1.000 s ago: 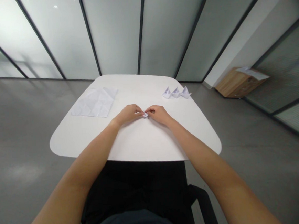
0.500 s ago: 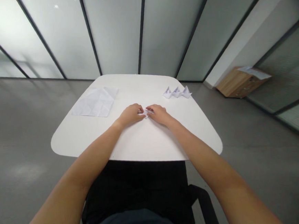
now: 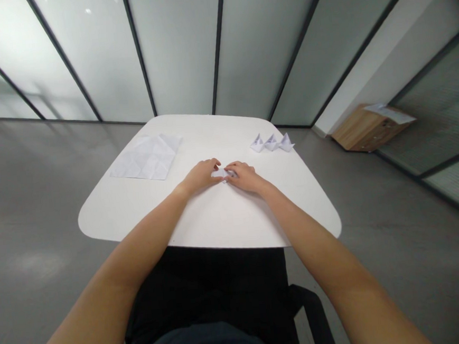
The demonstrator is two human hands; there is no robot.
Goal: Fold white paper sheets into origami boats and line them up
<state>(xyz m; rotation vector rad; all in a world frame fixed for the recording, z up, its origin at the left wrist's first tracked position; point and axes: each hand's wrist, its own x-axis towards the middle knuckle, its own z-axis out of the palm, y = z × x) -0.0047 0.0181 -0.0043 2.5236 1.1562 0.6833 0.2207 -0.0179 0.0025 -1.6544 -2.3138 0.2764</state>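
Between my two hands a small piece of folded white paper [image 3: 222, 173] rests on the white table. My left hand [image 3: 203, 175] grips its left side, fingers curled and thumb at the near edge. On the right side, my right hand [image 3: 242, 175] pinches the paper with its fingers bent over it. The fingers hide much of the paper, so its exact shape is unclear. Three folded paper boats [image 3: 271, 142] stand in a row at the table's far right. A creased flat sheet of white paper [image 3: 147, 157] lies at the far left.
The white table [image 3: 217, 220] has rounded corners, and its near edge lies close to my lap. A black chair armrest [image 3: 309, 306] is at lower right. Beyond stand frosted glass panels [image 3: 180, 48] and a wooden cabinet [image 3: 369, 126] on the floor.
My fingers have shifted slightly, and a little more of the folded paper shows between them. The boats and the flat sheet stay in place.
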